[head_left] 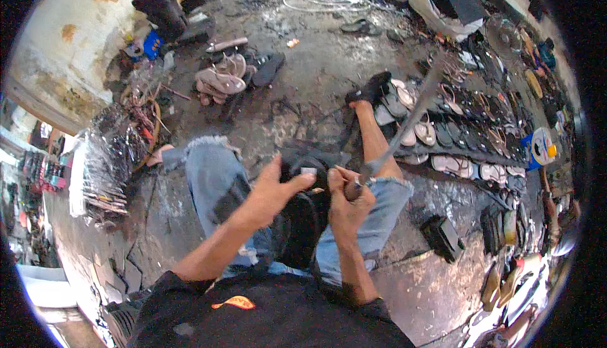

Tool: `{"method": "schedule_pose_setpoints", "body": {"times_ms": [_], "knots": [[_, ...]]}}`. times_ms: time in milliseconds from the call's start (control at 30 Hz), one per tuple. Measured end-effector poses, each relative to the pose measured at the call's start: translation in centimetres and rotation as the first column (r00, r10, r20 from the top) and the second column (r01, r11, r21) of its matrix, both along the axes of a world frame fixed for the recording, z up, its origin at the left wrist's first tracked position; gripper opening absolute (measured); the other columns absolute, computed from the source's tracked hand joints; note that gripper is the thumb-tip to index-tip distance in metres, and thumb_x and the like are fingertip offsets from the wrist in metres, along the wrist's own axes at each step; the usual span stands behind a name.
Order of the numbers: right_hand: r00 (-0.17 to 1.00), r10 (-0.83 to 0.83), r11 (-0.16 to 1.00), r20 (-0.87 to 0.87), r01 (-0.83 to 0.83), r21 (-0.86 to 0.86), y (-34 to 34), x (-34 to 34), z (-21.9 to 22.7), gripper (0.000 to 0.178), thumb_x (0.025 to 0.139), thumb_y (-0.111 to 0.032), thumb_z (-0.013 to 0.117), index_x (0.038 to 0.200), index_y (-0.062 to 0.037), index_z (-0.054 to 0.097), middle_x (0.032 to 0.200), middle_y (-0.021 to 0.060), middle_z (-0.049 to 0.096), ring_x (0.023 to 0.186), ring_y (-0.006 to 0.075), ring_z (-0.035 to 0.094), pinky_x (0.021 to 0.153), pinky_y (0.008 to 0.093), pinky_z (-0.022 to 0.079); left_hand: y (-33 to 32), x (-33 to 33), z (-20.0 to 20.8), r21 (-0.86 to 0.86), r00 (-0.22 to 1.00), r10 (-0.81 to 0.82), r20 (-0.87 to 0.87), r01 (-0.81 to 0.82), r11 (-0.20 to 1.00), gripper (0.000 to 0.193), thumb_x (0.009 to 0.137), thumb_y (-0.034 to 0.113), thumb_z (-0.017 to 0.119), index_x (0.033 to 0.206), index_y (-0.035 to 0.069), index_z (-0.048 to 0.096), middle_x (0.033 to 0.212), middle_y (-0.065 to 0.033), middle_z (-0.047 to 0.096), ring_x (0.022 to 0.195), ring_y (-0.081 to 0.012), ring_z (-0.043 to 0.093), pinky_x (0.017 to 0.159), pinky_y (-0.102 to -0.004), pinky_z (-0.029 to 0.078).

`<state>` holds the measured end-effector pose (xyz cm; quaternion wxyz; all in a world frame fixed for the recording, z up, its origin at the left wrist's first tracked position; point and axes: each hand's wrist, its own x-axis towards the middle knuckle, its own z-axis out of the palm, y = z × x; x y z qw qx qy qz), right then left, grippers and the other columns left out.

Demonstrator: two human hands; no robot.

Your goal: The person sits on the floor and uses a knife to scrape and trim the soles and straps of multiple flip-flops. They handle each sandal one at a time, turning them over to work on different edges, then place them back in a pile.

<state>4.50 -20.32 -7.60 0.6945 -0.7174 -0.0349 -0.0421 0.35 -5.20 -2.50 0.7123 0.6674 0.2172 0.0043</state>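
In my lap, between my knees, lies a black piece point(322, 158) with a small white patch on it; it may be part of a sandal, but its shape is hard to make out. My left hand point(269, 193) holds its left side, thumb stretched over the top near the patch. At the right edge of the piece, my right hand point(349, 205) is closed round the dark handle of a long, knife-like blade point(408, 123). The blade points up and to the right and is smeared by motion. Thumb and forefinger of that hand meet close to the black piece.
Rows of sandals point(465, 134) lie to the right, near a blue and white can point(540, 148). Beige sandals point(221, 79) are piled ahead on the left. Plastic-wrapped stacks point(104, 180) stand left. A black block point(442, 237) rests right of my knee.
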Motion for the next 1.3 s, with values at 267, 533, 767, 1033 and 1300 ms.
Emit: {"method": "schedule_pose_setpoints", "body": {"times_ms": [267,533,767,1033,1300], "knots": [[0.848,0.458,0.866,-0.266,-0.493,-0.081,-6.9,-4.8,-0.5,0.035,0.106,-0.032,0.047,0.112,-0.0012,0.063,0.064,-0.0031,0.053,0.058,0.0045,0.046,0.052,0.0256,0.036,5.9,-4.9,3.7,-0.304,0.976,0.063,-0.208,-0.126,0.944,0.037,0.094,0.025,0.073,0.117,-0.001,0.058,0.099,-0.0056,0.070,0.080,-0.0130,0.070,0.066,-0.0264,0.059],[0.652,0.561,0.552,-0.511,-0.754,-0.357,-13.9,-12.7,0.0,0.024,0.100,-0.030,0.056,0.106,-0.0071,0.058,0.074,0.0233,0.064,0.069,0.0438,0.065,0.060,0.0491,0.048,5.4,-6.6,0.6,-0.343,0.930,0.102,-0.354,-0.231,0.911,0.031,0.098,0.025,0.068,0.116,0.001,0.058,0.098,-0.0024,0.069,0.079,-0.0098,0.069,0.067,-0.0274,0.059],[0.707,0.571,0.556,-0.418,-0.707,-0.437,-8.6,-6.5,-3.0,0.027,0.099,-0.034,0.059,0.107,-0.0082,0.057,0.071,0.0219,0.063,0.070,0.0456,0.063,0.059,0.0528,0.046,4.7,-4.8,0.9,-0.287,0.931,-0.078,-0.358,-0.030,0.958,0.041,0.095,0.022,0.073,0.124,-0.002,0.058,0.109,-0.0058,0.070,0.097,-0.0134,0.066,0.087,-0.0313,0.055],[0.519,0.776,0.357,-0.358,-0.830,-0.428,-1.7,4.7,0.1,0.037,0.102,-0.043,0.051,0.110,-0.0075,0.061,0.074,0.0253,0.065,0.073,0.0489,0.063,0.064,0.0571,0.049,5.1,-2.7,0.4,-0.197,0.915,-0.152,-0.373,0.082,0.977,0.041,0.093,0.028,0.075,0.116,-0.004,0.061,0.106,-0.0069,0.071,0.095,-0.0120,0.066,0.085,-0.0298,0.054],[0.486,0.818,0.314,-0.308,-0.825,-0.469,-0.7,8.9,2.7,0.049,0.103,-0.044,0.048,0.111,0.0026,0.060,0.079,0.0269,0.068,0.075,0.0493,0.065,0.072,0.0567,0.052,7.6,-2.4,-1.0,-0.486,0.971,-0.163,-0.177,0.058,0.872,0.045,0.103,0.031,0.057,0.129,-0.006,0.057,0.122,-0.0127,0.068,0.111,-0.0214,0.066,0.099,-0.0362,0.052]]}}
